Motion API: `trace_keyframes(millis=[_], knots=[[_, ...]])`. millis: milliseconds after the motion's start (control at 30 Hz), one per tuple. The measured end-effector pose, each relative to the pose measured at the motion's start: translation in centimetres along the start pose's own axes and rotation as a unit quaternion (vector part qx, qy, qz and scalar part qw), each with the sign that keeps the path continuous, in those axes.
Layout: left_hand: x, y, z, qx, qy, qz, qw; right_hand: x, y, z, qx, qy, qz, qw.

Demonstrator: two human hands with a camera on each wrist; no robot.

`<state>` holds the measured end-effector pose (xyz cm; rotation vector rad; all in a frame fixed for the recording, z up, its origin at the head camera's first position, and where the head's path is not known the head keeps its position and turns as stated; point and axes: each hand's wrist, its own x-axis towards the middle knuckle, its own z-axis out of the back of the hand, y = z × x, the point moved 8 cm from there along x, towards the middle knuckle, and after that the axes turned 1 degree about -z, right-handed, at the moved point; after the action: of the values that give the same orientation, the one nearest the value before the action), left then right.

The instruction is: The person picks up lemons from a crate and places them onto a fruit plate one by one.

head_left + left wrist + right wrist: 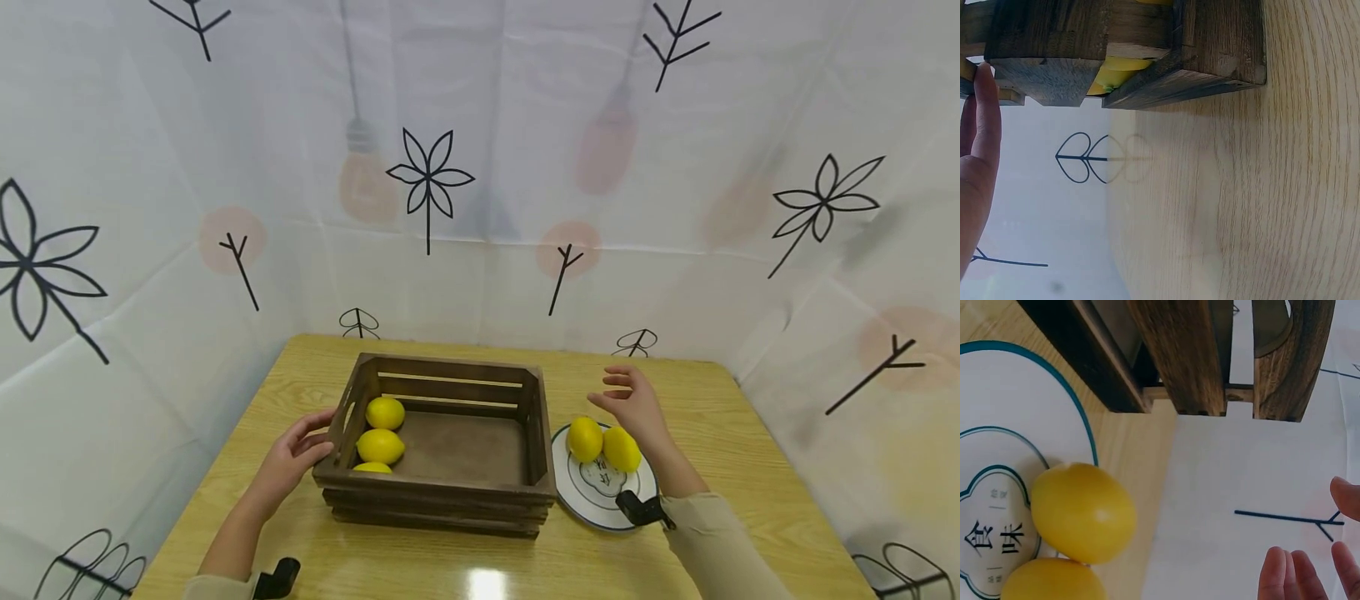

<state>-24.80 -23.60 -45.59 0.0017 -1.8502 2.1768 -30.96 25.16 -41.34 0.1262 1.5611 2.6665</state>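
White cloth printed with black leaf sketches and faded bulbs hangs on three sides of the pale wooden tabletop (750,467) where I work. Nearest my right hand (633,404) are two lemons on a white plate (592,508) with a teal rim, just right of the wooden crate (450,492). The lemons lie below that hand and slightly toward my body: the left lemon (585,438) sits just under my fingertips, and the right lemon (622,448) touches it, tucked beneath my palm and wrist. Both stand roughly with their long axes running away from me, so their ends point toward the far edge of the tabletop. My right hand hovers above them, open with fingers spread and gently curved, and it holds nothing; in the right wrist view the fingertips (1285,575) hang in the air, clear of the nearer lemon (1082,512). That hand is far closer to the plate than the other one, since the whole crate stands between. My left hand (288,462) rests against the crate's left end wall near its cut-out handle, fingers fairly straight, touching the wood without wrapping it. Inside the crate three more lemons (381,446) line up along that left wall, well apart from the plate.
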Motion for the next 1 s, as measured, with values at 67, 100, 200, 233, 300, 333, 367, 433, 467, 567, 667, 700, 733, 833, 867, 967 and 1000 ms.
trace_keyframes(millis=[67, 100, 200, 233, 300, 333, 367, 433, 467, 567, 667, 700, 733, 833, 867, 967, 1000], knots=[[0.0, 0.1, 0.0, 0.001, -0.001, 0.000, 1.0000, 0.1, 0.2, -0.1, 0.003, 0.000, 0.004, 1.000], [0.0, 0.2, 0.0, 0.001, -0.002, 0.000, 1.0000, 0.1, 0.4, -0.2, 0.004, 0.000, 0.007, 1.000], [0.0, 0.1, -0.1, 0.005, -0.002, -0.004, 1.0000, 0.2, 0.8, -0.4, 0.008, -0.001, 0.016, 1.000], [0.0, 0.1, -0.1, 0.005, -0.003, -0.005, 1.0000, 0.3, 1.0, -0.4, 0.011, -0.002, 0.019, 1.000], [0.0, 0.0, -0.1, 0.005, -0.003, -0.007, 1.0000, 0.4, 1.3, -0.6, 0.014, -0.003, 0.023, 1.000], [0.0, 0.0, -0.1, 0.006, -0.002, -0.008, 0.9999, 0.4, 1.4, -0.6, 0.016, -0.004, 0.024, 1.000], [0.0, 0.0, -0.1, 0.006, -0.003, -0.010, 0.9999, 0.4, 1.5, -0.7, 0.018, -0.004, 0.025, 1.000], [0.0, 0.0, -0.1, 0.004, -0.004, -0.009, 0.9999, 0.4, 1.9, -0.8, 0.019, -0.005, 0.026, 0.999], [-0.1, 0.0, -0.1, 0.006, -0.003, -0.010, 0.9999, 0.4, 2.0, -0.9, 0.019, -0.004, 0.028, 0.999], [-0.1, 0.0, 0.0, 0.006, -0.006, -0.009, 0.9999, 0.5, 2.6, -1.1, 0.022, -0.001, 0.031, 0.999], [-0.1, 0.1, 0.0, 0.006, -0.007, -0.008, 0.9999, 0.7, 3.1, -1.3, 0.028, 0.001, 0.034, 0.999], [-0.2, 0.2, 0.0, 0.005, -0.008, -0.008, 0.9999, 0.8, 3.1, -1.4, 0.030, 0.001, 0.032, 0.999], [-0.2, 0.2, 0.0, 0.005, -0.008, -0.009, 0.9999, 0.9, 3.3, -1.5, 0.032, 0.002, 0.032, 0.999], [-0.2, 0.2, 0.0, 0.005, -0.007, -0.011, 0.9999, 1.0, 3.7, -1.7, 0.035, 0.002, 0.034, 0.999], [-0.2, 0.1, 0.0, 0.006, -0.007, -0.012, 0.9999, 1.0, 3.8, -1.8, 0.036, 0.003, 0.033, 0.999], [-0.2, 0.1, -0.1, 0.005, -0.006, -0.012, 0.9999, 1.0, 4.2, -2.0, 0.038, 0.005, 0.032, 0.999], [-0.2, 0.1, -0.1, 0.005, -0.006, -0.013, 0.9999, 1.1, 4.3, -2.1, 0.038, 0.005, 0.031, 0.999]])
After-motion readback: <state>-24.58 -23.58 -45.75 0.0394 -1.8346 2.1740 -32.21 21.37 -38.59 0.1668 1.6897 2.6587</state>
